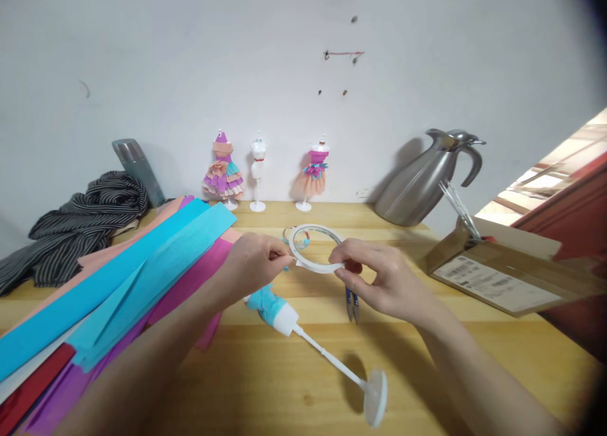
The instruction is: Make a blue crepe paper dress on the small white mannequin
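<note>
Pinched between the thumb and fingers of my right hand (pixel 379 272) is the right edge of a roll of white tape (pixel 314 268), held above the table. My left hand (pixel 258 259) is closed in a pinch on the loose end of that tape at the roll's left side. Below the hands a small white mannequin (pixel 286 319) on a stand lies on its side, its upper part wrapped in light blue paper. Partly hidden by my right hand are blue-handled snips (pixel 352 306), their blades towards me. Behind the roll lies another ring-shaped item (pixel 301 237), mostly covered.
Strips of coloured crepe paper (pixel 118 284) spread over the left side. Three small mannequins (pixel 257 170), two dressed, stand along the wall. A striped cloth (pixel 95 215) and a flask (pixel 137 170) are back left. A steel jug (pixel 417 183) and cardboard box (pixel 502 278) stand right.
</note>
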The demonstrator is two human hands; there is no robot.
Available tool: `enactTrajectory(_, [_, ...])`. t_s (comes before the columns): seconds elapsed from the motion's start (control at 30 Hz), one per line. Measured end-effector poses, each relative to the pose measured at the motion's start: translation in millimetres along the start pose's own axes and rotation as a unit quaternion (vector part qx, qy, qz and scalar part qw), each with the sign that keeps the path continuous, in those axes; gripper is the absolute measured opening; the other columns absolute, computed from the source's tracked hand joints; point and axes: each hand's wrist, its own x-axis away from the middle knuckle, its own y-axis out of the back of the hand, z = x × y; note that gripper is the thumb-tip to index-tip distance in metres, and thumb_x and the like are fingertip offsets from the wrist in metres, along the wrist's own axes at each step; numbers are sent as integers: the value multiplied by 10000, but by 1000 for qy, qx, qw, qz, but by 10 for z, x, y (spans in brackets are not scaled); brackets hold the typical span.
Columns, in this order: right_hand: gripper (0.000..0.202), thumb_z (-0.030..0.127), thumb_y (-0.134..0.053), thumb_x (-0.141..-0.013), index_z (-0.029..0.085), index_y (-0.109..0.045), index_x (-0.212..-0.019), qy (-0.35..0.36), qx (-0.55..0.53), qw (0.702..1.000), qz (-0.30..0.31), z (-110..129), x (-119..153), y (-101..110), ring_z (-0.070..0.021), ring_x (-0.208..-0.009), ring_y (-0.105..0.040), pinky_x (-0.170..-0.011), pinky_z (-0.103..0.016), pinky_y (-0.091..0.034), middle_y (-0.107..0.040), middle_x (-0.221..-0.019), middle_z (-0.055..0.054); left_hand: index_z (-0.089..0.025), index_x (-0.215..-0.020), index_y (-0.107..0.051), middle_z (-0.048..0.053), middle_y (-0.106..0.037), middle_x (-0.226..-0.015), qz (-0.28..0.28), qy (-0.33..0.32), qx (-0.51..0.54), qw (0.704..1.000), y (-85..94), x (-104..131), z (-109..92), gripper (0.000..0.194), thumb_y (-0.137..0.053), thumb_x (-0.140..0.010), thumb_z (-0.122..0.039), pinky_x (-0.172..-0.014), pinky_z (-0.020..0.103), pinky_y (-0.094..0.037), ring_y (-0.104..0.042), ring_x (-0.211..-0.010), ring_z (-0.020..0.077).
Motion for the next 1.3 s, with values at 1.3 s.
enactTrajectory(1.3, [110,286,-656,-819,220,-599,-888,-134,-299,911,-249,-125,43,-148,-104,-573,-581,-531,-272,-482,-624,-962,-51,-133,-840,-734,37,-701,-640,130,36,325,936,71,20,83,169,-655,-720,-223,-492,214,-486,-599,-481,111])
